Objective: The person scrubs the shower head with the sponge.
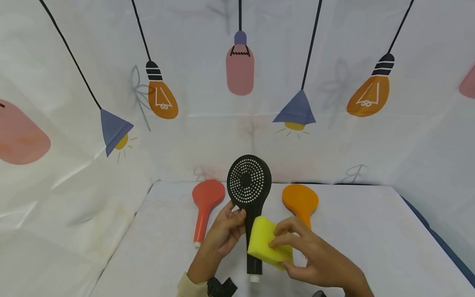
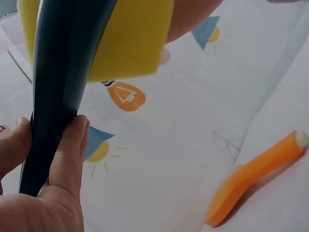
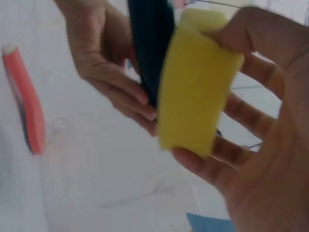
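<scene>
A black shower head [image 1: 249,181] is held up off the table, its perforated face toward the head camera. My left hand [image 1: 227,231] grips it by the neck, fingers and thumb on either side, as the left wrist view also shows. In my right hand [image 1: 311,255] is a yellow sponge [image 1: 268,243], pinched between thumb and fingers. The sponge lies against the shower head's handle [image 1: 254,264] and covers part of it. In the right wrist view the sponge [image 3: 195,92] is slightly bent beside the dark handle.
A red shower head [image 1: 208,196] lies on the white table [image 1: 159,247] to the left. An orange one [image 1: 299,200] lies to the right, partly hidden behind my right hand. A white sheet [image 1: 208,136] printed with lamps hangs behind the table.
</scene>
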Demonstrator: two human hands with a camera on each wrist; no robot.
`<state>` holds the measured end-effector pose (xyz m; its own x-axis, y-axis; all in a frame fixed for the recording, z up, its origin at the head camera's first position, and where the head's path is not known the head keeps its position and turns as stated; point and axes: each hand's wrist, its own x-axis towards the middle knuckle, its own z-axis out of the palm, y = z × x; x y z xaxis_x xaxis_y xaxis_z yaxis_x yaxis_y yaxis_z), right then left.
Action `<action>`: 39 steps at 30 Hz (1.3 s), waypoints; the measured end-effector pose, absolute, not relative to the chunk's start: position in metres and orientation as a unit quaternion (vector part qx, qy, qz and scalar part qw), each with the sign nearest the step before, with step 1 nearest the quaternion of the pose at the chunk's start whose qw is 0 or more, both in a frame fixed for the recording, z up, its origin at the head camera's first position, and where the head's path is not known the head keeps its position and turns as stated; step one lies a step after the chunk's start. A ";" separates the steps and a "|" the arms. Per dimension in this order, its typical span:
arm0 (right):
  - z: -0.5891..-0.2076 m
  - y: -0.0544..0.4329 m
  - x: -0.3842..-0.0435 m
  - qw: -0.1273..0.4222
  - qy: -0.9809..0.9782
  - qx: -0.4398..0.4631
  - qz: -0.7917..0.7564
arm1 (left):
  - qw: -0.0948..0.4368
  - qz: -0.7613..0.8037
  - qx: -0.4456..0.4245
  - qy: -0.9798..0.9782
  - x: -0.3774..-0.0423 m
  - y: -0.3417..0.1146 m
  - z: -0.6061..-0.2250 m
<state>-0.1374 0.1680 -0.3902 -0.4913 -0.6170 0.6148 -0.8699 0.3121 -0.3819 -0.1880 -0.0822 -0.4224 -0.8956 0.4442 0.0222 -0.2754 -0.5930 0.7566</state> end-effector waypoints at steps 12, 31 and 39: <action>-0.394 0.167 -0.155 0.399 -0.816 0.349 0.232 | 0.194 0.815 0.101 0.537 -0.189 -0.074 -0.426; -0.394 0.178 -0.158 0.366 -0.861 0.292 0.200 | 0.223 0.743 0.156 0.612 -0.183 -0.059 -0.433; -0.394 0.169 -0.154 0.336 -0.854 0.331 0.221 | 0.221 0.748 0.156 0.606 -0.184 -0.059 -0.431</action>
